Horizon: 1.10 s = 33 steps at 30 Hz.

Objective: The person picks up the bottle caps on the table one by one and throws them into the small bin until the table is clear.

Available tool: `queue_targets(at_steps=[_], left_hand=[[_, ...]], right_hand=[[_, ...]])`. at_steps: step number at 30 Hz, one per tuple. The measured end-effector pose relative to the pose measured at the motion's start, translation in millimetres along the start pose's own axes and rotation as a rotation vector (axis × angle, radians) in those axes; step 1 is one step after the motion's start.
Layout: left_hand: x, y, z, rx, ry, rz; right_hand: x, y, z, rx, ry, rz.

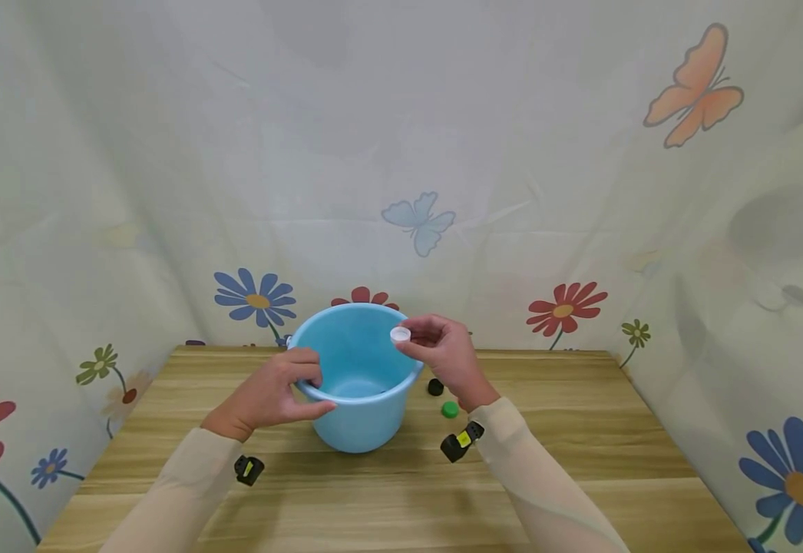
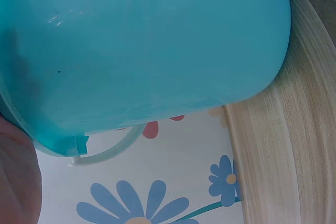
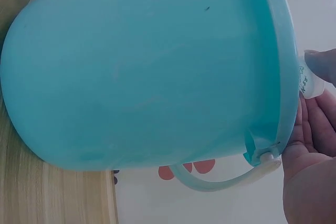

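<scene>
A light blue bucket (image 1: 363, 422) stands upright on the wooden table. My left hand (image 1: 284, 388) grips its near left rim, fingers over the inside and thumb along the outside. Above the bucket's right rim, my right hand (image 1: 446, 353) pinches a small white bottle cap (image 1: 400, 335) between thumb and fingers. In the right wrist view the white cap (image 3: 310, 78) shows green print, right at the bucket's rim (image 3: 289, 66). A green bottle cap (image 1: 450, 409) and a black bottle cap (image 1: 435, 387) lie on the table to the right of the bucket.
The wooden table (image 1: 560, 453) ends at a pale curtain (image 1: 291, 153) printed with flowers and butterflies, which hangs behind and along both sides. The bucket's pale handle (image 2: 115, 148) hangs down on its far side. A small black device is on each wrist.
</scene>
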State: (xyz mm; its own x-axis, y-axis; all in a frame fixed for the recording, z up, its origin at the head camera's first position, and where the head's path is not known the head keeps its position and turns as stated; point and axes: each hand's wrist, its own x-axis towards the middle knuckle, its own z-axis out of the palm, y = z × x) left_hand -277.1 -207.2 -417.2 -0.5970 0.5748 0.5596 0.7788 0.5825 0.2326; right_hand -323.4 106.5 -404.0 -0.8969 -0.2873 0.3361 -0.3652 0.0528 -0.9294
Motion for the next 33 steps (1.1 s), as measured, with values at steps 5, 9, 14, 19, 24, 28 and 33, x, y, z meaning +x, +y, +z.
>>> queue_targets(at_steps=[5, 9, 14, 19, 24, 28, 33], left_hand=[[0.7, 0.6, -0.3, 0.000, 0.001, -0.001], [0.9, 0.7, -0.4, -0.002, 0.001, 0.002], [0.9, 0.7, -0.4, -0.005, 0.000, 0.005], [0.6, 1.3, -0.4, -0.007, -0.001, -0.002], [0.2, 1.8, -0.2, 0.001, 0.005, 0.003], [-0.1, 2.0, 0.2, 0.005, 0.005, 0.005], [-0.5, 2.3, 0.7, 0.001, 0.004, 0.001]], right_hand=[[1.2, -0.1, 0.1, -0.010, -0.002, 0.002], [1.4, -3.3, 1.1, -0.011, -0.001, 0.019], [2.4, -7.8, 2.6, -0.011, -0.007, 0.032], [4.3, -8.1, 2.9, -0.025, -0.014, 0.019], [5.8, -5.2, 2.4, -0.062, -0.008, -0.023], [5.9, -4.3, 0.9, -0.065, 0.004, -0.037], [5.4, -2.0, -2.5, -0.045, 0.010, -0.044]])
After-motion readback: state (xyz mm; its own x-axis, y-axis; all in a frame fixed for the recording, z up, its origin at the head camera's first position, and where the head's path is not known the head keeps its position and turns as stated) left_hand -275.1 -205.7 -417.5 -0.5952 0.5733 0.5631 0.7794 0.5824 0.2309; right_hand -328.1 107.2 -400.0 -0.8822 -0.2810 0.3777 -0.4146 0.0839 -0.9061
